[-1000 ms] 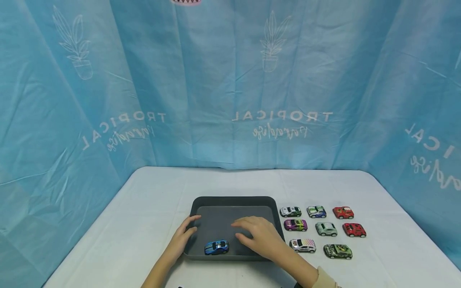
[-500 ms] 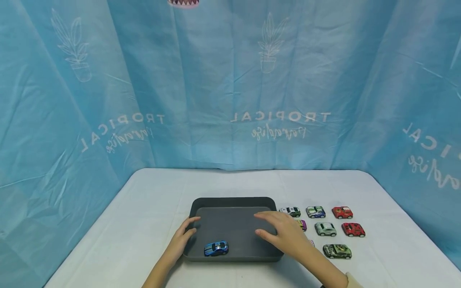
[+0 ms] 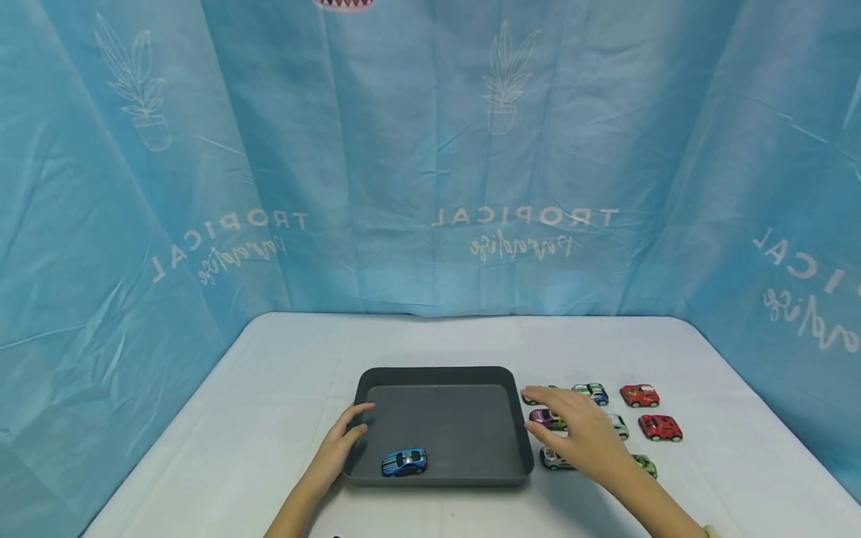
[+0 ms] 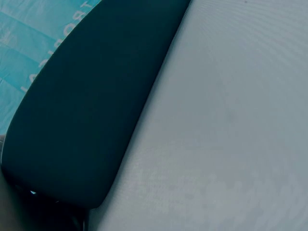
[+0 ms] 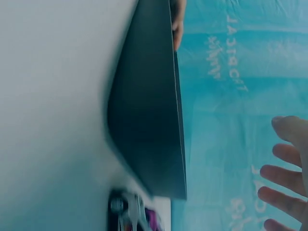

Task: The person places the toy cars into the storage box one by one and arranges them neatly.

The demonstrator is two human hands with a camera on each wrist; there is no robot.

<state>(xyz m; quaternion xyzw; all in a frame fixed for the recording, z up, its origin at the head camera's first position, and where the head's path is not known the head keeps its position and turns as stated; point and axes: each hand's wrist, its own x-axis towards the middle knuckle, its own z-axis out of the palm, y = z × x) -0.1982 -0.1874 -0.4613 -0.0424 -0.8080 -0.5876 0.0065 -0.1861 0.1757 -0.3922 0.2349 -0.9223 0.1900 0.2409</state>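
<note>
A dark grey rectangular tray (image 3: 437, 373) lies on the white table, with a blue toy car (image 3: 404, 462) in its front left part. My left hand (image 3: 329, 452) rests at the tray's left side, fingers relaxed over the rim. To the right of the tray, my right hand (image 3: 585, 433) hovers with spread fingers and holds nothing. Below and around it stand toy cars: a purple one (image 3: 548, 419), a silver one (image 3: 555, 459), and a green one (image 3: 646, 465), all partly hidden. In the right wrist view, the fingers (image 5: 284, 178) are apart.
Further right are two red toy cars (image 3: 640, 396), (image 3: 661, 427). A white, green and blue toy car (image 3: 591, 393) stands near the back, beside a partly covered white one (image 3: 531, 396). Blue curtains (image 3: 430, 149) hang behind the table (image 3: 296, 359).
My right hand has moved rightward from above the tray to above the toy cars, covering some of them. The left hand, tray and blue toy car stay in place.
</note>
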